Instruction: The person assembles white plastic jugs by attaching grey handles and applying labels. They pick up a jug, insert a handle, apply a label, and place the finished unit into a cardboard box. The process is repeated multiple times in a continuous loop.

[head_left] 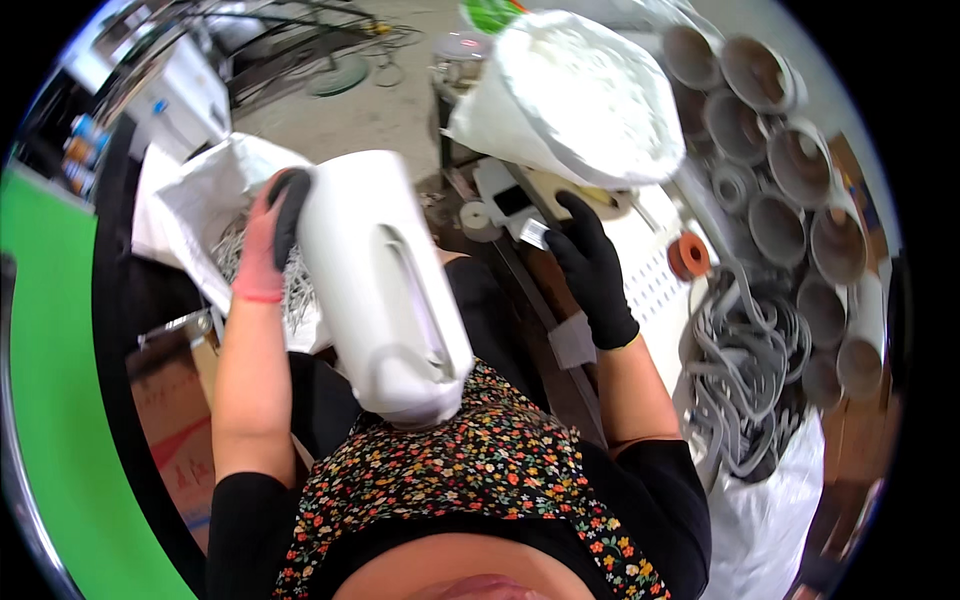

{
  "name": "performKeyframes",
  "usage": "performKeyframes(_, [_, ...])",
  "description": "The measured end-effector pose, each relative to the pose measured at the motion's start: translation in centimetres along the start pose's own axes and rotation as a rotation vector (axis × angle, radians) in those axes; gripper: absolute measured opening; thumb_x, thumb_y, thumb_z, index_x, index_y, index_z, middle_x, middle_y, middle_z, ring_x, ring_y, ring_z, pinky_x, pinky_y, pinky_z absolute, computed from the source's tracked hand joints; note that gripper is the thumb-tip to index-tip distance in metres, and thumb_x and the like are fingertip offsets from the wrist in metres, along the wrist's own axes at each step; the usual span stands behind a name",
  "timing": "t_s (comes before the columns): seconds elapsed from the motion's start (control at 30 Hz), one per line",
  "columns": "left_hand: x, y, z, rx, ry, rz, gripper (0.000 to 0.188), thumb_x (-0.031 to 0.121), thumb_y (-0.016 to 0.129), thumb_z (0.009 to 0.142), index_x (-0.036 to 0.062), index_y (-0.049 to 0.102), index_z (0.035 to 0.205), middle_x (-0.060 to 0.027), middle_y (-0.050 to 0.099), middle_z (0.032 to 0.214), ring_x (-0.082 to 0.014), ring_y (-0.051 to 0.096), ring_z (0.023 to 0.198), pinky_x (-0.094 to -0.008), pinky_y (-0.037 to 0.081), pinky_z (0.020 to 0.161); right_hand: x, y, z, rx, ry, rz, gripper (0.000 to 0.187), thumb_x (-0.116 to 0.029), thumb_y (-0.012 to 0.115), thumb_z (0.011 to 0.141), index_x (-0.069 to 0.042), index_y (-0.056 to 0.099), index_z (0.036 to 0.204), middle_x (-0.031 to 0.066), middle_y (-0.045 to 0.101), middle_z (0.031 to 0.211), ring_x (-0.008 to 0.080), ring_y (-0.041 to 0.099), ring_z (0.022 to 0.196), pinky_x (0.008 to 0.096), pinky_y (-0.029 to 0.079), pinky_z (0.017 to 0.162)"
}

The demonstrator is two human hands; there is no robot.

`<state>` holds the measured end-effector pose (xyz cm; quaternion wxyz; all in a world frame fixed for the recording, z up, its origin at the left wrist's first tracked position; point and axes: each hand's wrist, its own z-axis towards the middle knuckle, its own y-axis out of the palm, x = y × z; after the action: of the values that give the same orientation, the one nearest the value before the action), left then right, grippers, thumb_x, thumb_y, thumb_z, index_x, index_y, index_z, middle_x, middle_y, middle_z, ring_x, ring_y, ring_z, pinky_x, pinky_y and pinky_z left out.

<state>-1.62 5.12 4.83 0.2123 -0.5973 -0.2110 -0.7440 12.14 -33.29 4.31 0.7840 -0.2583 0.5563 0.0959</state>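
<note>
- Head view: a white plastic case, long and rounded with a slot along one side, is held up in the centre-left of the frame, tilted, its lower end in front of the flowered apron. Its outline is slightly blurred.
- The left hand, in a pink glove with a dark palm, is at the left of the frame. Its fingers are curled around the upper left edge of the case, gripping it; some are hidden.
- The right hand, in a black glove, is right of centre, apart from the case. Its fingers are partly open and spread. A small white label is at the tip of the lower one; I cannot tell whether it is pinched or just clings there.
- Just right of that hand, a white sheet with rows of small marks lies on the table, an orange roll beside it.
- Upper centre right: a white sack full of white pieces.
- Left, behind the left hand: an open white bag with thin grey strands inside.
- Right side: tangled grey hoses, with grey pipes stacked above, open ends showing.
- Lower left: a cardboard box.
</note>
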Motion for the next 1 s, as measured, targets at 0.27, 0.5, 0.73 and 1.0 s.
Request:
performKeyframes(0.27, [5.7, 1.4, -3.3, -0.039, 0.053, -0.017, 0.016, 0.015, 0.06, 0.093, 0.0016, 0.064, 0.101, 0.0013, 0.062, 0.089, -0.006, 0.055, 0.081, -0.0206, 0.045, 0.072, -9.9, 10.5, 7.4, -0.5, -0.023, 0.273, 0.058, -0.009, 0.068, 0.086, 0.0, 0.042, 0.137, 0.0034, 0.059, 0.088, 0.0104, 0.055, 0.078, 0.0259, 0.047, 0.07])
performKeyframes(0.5, [5.7, -1.2, -4.7, 0.049, 0.109, -0.03, 0.016, 0.014, 0.06, 0.093, 0.0008, 0.064, 0.1, 0.0006, 0.063, 0.089, -0.0061, 0.056, 0.08, -0.0207, 0.045, 0.071, -10.0, 14.4, 7.6, -0.493, -0.095, -0.024, 0.067, -0.023, 0.078, 0.078, 0.0, 0.047, 0.133, 0.0091, 0.061, 0.077, 0.0128, 0.058, 0.073, 0.0283, 0.048, 0.068])
performKeyframes(0.73, [1.5, -8.8, -2.3, 0.149, -0.011, -0.068, 0.036, 0.027, 0.056, 0.095, -0.0014, 0.061, 0.117, -0.0097, 0.066, 0.106, -0.0169, 0.061, 0.095, -0.0285, 0.049, 0.084, 2.2, 13.9, 4.3, -0.434, 0.085, 0.37, 0.052, -0.016, 0.068, 0.086, 0.001, 0.049, 0.131, 0.0134, 0.055, 0.121, 0.023, 0.055, 0.106, 0.0331, 0.044, 0.093])
performKeyframes(1.0, [1.5, -3.3, -3.7, -0.181, -0.132, -0.066, 0.055, 0.036, 0.045, 0.1, 0.0054, 0.036, 0.145, -0.0104, 0.044, 0.143, -0.0205, 0.044, 0.129, -0.0354, 0.036, 0.107, 0.2, 14.2, 1.8, -0.272, 0.232, 1.089, 0.038, -0.028, 0.05, 0.098, 0.0, 0.056, 0.122, 0.0086, 0.063, 0.114, 0.0164, 0.061, 0.097, 0.0301, 0.049, 0.089])
